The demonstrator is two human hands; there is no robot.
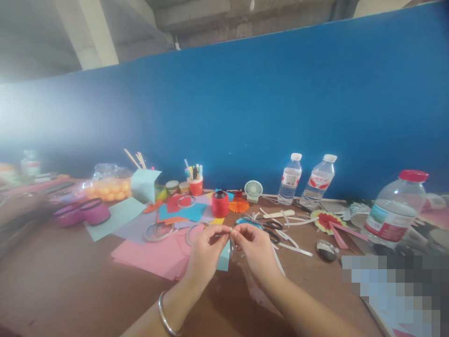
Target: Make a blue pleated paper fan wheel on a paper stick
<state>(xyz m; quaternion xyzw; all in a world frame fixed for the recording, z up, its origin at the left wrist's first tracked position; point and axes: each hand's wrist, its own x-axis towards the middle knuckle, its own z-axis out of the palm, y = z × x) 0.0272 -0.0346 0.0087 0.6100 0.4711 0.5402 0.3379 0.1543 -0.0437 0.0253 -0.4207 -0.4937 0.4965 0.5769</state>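
Both my hands are raised over the brown table (pixel 70 281) and meet at the fingertips. My left hand (pixel 206 250), with a silver bangle on its wrist, pinches the top of a pale blue paper piece (pixel 224 257) that hangs down between the hands. My right hand (pixel 254 245) pinches the same piece from the right side. Under the hands lie pink paper sheets (pixel 154 257). Just beyond stands a red thread spool (pixel 220 204).
A blue partition (pixel 245 117) backs the table. Coloured papers, tape rings, scissors (pixel 271 225), white paper strips, an orange paper fan (pixel 238 205), a pen cup (pixel 195 185), a small white fan (pixel 253 190) and three water bottles (pixel 290 179) are spread about. Purple containers (pixel 82 213) sit left.
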